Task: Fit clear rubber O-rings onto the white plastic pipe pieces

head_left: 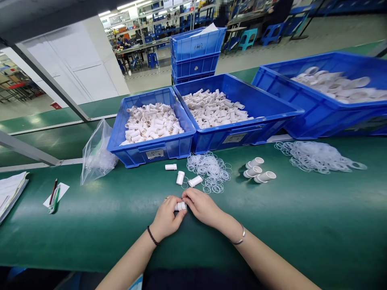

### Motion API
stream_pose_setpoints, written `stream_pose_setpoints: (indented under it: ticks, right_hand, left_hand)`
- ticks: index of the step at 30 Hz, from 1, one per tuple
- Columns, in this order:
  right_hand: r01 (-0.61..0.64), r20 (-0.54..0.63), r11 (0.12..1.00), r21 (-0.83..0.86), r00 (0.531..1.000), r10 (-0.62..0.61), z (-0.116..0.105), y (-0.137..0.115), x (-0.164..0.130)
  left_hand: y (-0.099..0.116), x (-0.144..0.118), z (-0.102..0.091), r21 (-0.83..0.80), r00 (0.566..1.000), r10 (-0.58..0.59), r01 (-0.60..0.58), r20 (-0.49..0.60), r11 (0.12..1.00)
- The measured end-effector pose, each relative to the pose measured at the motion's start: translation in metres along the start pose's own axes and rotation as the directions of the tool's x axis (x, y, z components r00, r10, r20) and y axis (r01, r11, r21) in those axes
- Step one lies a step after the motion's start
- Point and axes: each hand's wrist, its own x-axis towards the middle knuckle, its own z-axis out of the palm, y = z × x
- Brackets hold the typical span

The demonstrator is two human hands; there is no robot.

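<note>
Two hands, the left hand (167, 215) and right hand (201, 206), pinch one small white tube (180, 206) between closed fingertips near the table's (302, 225) front edge, where a slip could roll it off or among loose rings (210, 169).

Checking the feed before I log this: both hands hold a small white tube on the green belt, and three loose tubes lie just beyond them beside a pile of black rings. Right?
Not quite: the rings are clear or whitish, not black, as the head view shows. The rest stands: both the left hand and right hand hold the tube, with three loose tubes beyond.
</note>
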Motion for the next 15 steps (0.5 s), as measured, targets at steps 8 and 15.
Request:
stream_pose_setpoints:
  ticks: [8, 15]
  right_hand:
    - [-0.166, 0.094, 0.91, 0.381, 0.986, 0.14, 0.005, -0.005, 0.002]
    - [-0.15, 0.035, 0.851, 0.503, 0.988, 0.153, 0.007, -0.01, -0.001]
  left_hand:
    - [-0.007, -0.005, 0.0, -0.125, 0.973, 0.138, -0.163, -0.183, 0.979]
    - [0.004, -0.001, 0.012, -0.674, 0.943, -0.312, 0.157, -0.116, 0.722]
